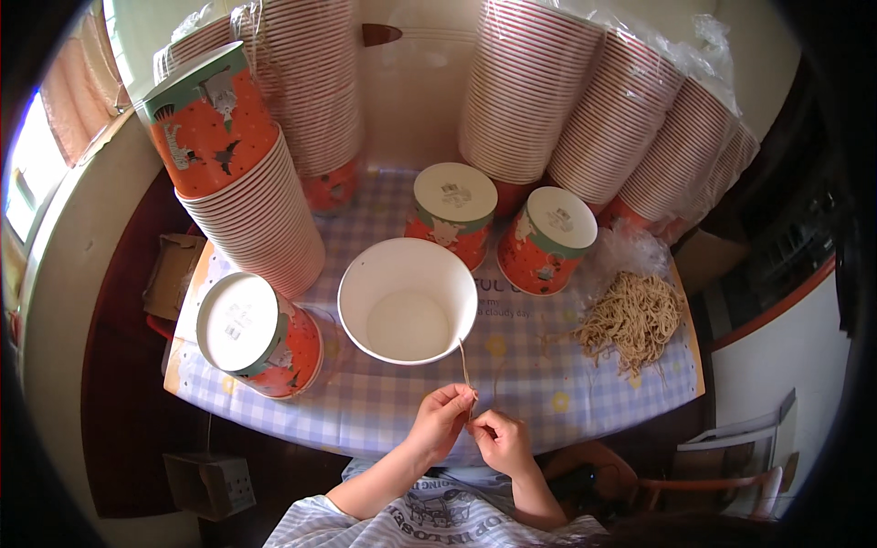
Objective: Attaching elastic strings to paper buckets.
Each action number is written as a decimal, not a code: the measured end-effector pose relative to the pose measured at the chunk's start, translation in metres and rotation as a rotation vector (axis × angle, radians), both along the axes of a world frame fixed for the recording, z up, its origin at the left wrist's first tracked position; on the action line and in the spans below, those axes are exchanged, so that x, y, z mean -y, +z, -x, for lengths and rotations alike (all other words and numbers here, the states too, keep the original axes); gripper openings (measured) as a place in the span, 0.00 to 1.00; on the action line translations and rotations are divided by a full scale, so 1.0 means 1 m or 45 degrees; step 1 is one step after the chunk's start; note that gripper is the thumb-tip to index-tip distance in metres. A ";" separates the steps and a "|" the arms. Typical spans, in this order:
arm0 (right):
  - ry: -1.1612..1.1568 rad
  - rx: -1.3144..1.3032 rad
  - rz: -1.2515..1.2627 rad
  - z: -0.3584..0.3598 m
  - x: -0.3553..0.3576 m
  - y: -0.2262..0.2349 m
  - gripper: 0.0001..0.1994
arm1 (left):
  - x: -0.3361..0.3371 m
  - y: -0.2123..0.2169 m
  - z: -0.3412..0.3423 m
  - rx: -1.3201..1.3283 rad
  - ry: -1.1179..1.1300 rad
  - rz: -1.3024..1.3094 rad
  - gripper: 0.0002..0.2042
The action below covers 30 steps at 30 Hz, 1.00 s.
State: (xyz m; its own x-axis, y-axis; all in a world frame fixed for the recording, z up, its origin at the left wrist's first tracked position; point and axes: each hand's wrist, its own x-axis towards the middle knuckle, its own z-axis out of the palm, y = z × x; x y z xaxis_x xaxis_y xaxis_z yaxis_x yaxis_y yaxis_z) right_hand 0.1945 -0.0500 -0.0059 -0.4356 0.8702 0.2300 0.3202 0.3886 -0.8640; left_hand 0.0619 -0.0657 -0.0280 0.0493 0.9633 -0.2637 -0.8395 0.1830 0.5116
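Pinching thin tan fibre twine: left hand and right hand clamping it close together, likely for control, twine running to round white-walled paper bucket.

1. Beyond the left edge of the table I see a bright window, partly curtained in peach cloth.
2. Below it runs a pale wall.
3. Dark floor shows past the near edge.
4. A wooden chair stands off the near right corner.
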 end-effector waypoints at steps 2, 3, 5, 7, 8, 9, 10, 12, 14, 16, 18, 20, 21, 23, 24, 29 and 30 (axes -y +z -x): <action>0.030 0.058 0.017 -0.003 0.003 0.005 0.03 | -0.007 0.003 0.002 0.028 0.032 -0.002 0.04; 0.057 0.117 0.036 -0.003 0.004 0.006 0.03 | -0.011 0.006 0.004 0.058 0.060 -0.002 0.04; 0.059 0.110 0.031 -0.005 0.005 0.007 0.03 | -0.018 0.011 0.005 0.070 0.073 0.001 0.04; 0.059 0.102 0.024 -0.007 0.004 0.007 0.03 | -0.025 0.015 0.004 0.107 0.083 0.018 0.05; 0.062 0.101 0.007 -0.009 0.002 0.006 0.03 | -0.029 0.017 0.004 0.105 0.079 0.014 0.05; 0.064 0.101 -0.009 -0.011 0.001 0.006 0.02 | -0.032 0.018 0.003 0.165 0.067 0.053 0.04; 0.062 0.098 -0.014 -0.013 0.000 0.008 0.02 | -0.035 0.019 0.003 0.225 0.057 0.092 0.04; 0.133 0.267 -0.108 -0.018 -0.002 0.012 0.02 | -0.040 0.018 0.004 0.268 0.061 0.074 0.03; 0.215 0.320 -0.144 -0.021 0.000 0.014 0.02 | -0.044 0.021 0.006 0.312 0.063 0.059 0.03; 0.364 0.436 -0.146 -0.026 0.003 0.012 0.02 | -0.045 0.023 0.009 0.346 0.103 0.067 0.02; 0.414 0.457 -0.112 -0.028 0.005 0.014 0.02 | -0.044 0.026 0.010 0.362 0.078 0.051 0.03; 0.471 0.475 -0.076 -0.027 0.008 0.015 0.02 | -0.040 0.028 0.013 0.377 0.059 0.036 0.03; 0.569 0.498 -0.046 -0.026 0.010 0.014 0.02 | -0.038 0.028 0.015 0.390 0.033 -0.014 0.03; 0.705 0.468 -0.007 -0.022 0.016 0.009 0.02 | -0.033 0.027 0.019 0.401 0.002 -0.063 0.04; 0.704 0.466 -0.006 -0.019 0.019 0.010 0.02 | -0.030 0.028 0.021 0.408 -0.020 -0.055 0.04; 0.791 0.346 -0.117 -0.004 0.027 0.014 0.01 | -0.025 0.038 0.030 0.329 0.010 0.043 0.03; 0.790 0.360 -0.160 -0.002 0.027 0.015 0.01 | -0.025 0.040 0.031 0.327 0.013 0.045 0.03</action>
